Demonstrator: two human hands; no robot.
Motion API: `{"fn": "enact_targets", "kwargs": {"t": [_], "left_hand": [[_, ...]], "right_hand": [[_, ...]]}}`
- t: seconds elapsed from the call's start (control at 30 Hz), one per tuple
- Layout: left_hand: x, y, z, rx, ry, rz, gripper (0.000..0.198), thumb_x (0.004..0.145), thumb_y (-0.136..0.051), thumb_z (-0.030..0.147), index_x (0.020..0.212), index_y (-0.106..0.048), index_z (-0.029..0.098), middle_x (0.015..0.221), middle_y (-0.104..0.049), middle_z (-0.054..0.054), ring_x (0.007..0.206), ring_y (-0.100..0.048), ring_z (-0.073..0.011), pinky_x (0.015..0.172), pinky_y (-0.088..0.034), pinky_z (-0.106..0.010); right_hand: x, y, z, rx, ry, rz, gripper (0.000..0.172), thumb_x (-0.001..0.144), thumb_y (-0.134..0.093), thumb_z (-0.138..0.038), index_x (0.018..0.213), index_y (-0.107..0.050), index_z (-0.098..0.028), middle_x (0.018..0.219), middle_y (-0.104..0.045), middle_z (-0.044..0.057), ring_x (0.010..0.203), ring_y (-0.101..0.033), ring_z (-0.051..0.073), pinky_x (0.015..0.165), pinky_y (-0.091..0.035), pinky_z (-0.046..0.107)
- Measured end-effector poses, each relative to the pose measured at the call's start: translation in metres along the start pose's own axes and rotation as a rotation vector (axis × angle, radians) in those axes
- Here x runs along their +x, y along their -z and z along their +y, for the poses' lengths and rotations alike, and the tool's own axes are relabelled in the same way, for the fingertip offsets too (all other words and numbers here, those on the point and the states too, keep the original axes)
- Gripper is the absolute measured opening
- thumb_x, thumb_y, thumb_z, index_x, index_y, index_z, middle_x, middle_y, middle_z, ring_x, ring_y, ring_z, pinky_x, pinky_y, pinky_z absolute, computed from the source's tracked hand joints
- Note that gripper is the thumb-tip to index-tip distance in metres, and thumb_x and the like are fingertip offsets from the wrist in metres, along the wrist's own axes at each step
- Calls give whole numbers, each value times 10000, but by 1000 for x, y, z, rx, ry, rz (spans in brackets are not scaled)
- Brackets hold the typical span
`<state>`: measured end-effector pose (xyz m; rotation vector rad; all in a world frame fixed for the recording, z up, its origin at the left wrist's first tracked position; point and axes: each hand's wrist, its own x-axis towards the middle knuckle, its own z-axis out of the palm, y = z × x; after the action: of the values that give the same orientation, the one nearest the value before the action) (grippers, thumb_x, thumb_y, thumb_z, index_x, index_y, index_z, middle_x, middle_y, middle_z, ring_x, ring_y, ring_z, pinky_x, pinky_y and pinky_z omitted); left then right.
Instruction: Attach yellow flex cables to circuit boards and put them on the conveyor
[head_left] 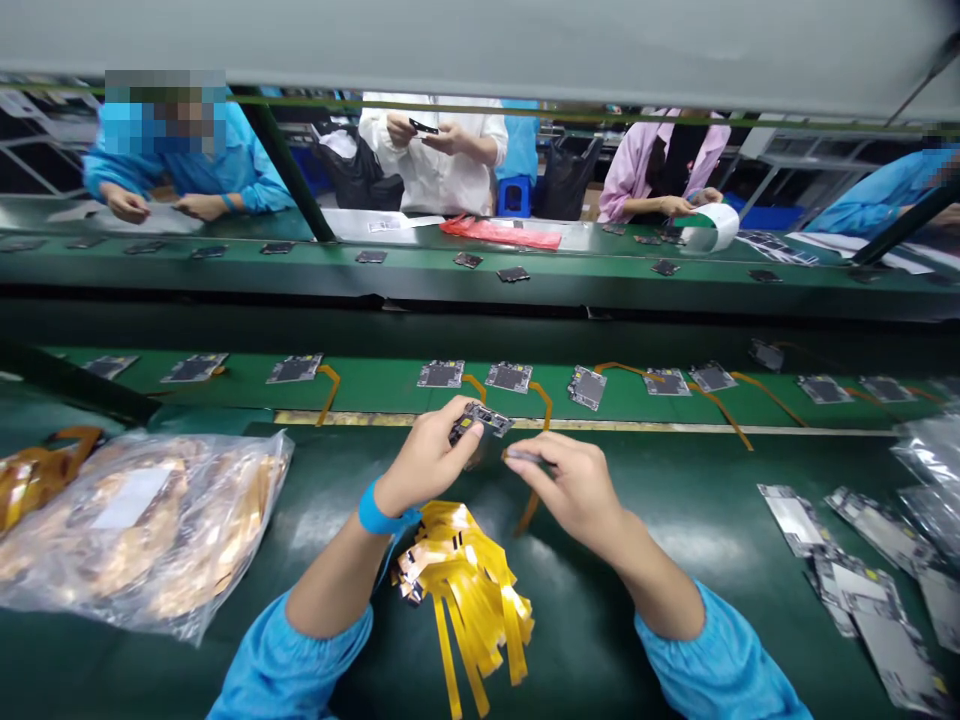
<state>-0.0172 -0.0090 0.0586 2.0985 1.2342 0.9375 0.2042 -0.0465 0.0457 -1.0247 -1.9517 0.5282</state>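
My left hand [424,450], with a blue band at the wrist, grips a small circuit board [491,420] between thumb and fingers, tilted above the green bench. Just right of the board, my right hand [570,475] pinches an orange flex cable [530,512]. The cable's tail hangs below the fingers, and its upper end is partly hidden by them. A small gap shows between the right fingertips and the board. Below both hands lies a fanned pile of yellow-orange flex cables [469,580] on the bench.
A clear plastic bag [127,520] of flex cables lies at left. Loose circuit boards [862,590] are stacked at right. Along the green conveyor belt [379,385] sit several boards, some with cables attached. Co-workers [442,160] sit across a second line.
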Motion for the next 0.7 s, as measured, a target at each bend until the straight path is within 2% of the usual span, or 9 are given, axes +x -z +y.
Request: {"fn": "enact_targets", "kwargs": {"t": [0.17, 0.27, 0.43, 0.7], "left_hand": [[2, 7, 2, -85, 48, -172, 218, 949, -512, 362, 880, -609, 180, 814, -642, -8, 754, -588, -160, 695, -453, -264], [3, 9, 3, -98, 57, -234, 225, 934, -516, 368, 848, -600, 179, 791, -621, -2, 734, -560, -156, 692, -441, -271], [5, 9, 2, -70, 58, -306, 241, 920, -527, 373, 814, -606, 172, 745, -586, 7, 684, -494, -142, 645, -399, -268], [5, 9, 1, -82, 46, -338, 230, 925, -534, 349, 836, -633, 161, 780, -609, -3, 722, -520, -150, 671, -408, -274]], "right_hand": [[4, 14, 10, -63, -87, -48, 200, 1036, -583, -305, 1098, -763, -242, 1019, -776, 49, 922, -729, 196, 835, -548, 293], [5, 15, 10, -113, -98, -99, 213, 1043, -560, -305, 1092, -758, -243, 1029, -772, 50, 948, -723, 204, 826, -537, 297], [6, 13, 7, -143, -143, -124, 168, 1019, -604, -310, 1019, -758, -244, 976, -782, 29, 881, -726, 189, 759, -522, 271], [6, 12, 9, -159, -170, -149, 138, 989, -635, -281, 992, -770, -252, 956, -795, 9, 837, -726, 182, 675, -478, 252]]}}
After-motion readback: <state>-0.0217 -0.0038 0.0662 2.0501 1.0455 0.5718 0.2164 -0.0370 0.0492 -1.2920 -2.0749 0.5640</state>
